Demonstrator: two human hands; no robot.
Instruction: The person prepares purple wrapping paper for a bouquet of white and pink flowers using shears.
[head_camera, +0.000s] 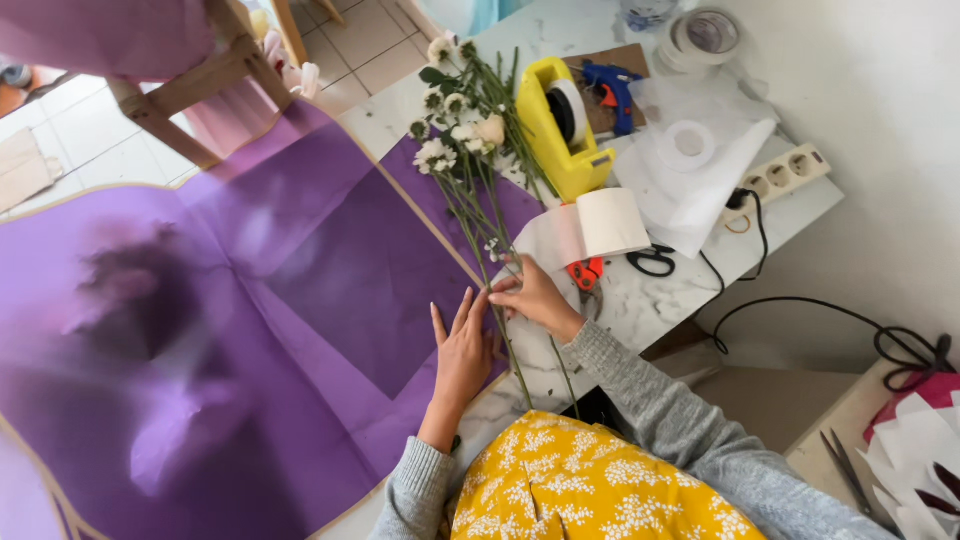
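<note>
Purple wrapping paper (300, 300), a broad matte sheet with a thin pale edge, spreads wide to the left of the fingers and runs under them, its near corner lying on the white marble-look tabletop (640, 300). To do this step well, I judge, the sheet should lie flat and the stems stay bunched at one point, so that neither slides while the flowers are set on the paper.

Left hand (462, 352) lies flat on the paper's right edge, palm down, fingers (462, 315) straight and slightly spread, holding nothing and only pressing the sheet. Just right of those fingertips, touching them, the right hand (535, 296) is closed in a pinch around the green stems of the bunch of small white daisy-like flowers (455, 130); the stems run from well beyond the fingers down past the wrist toward the person's yellow flowered apron (580, 480).

The paper shows soft fold creases and a sheen; its far left part is blurred. The flower heads lie far from the fingers, over the paper's upper corner.

Further right of the fingers sit a rolled white sheet (610, 222), red-handled snips (586, 273), black-handled scissors (652, 260) and a yellow tape dispenser (562, 125).
</note>
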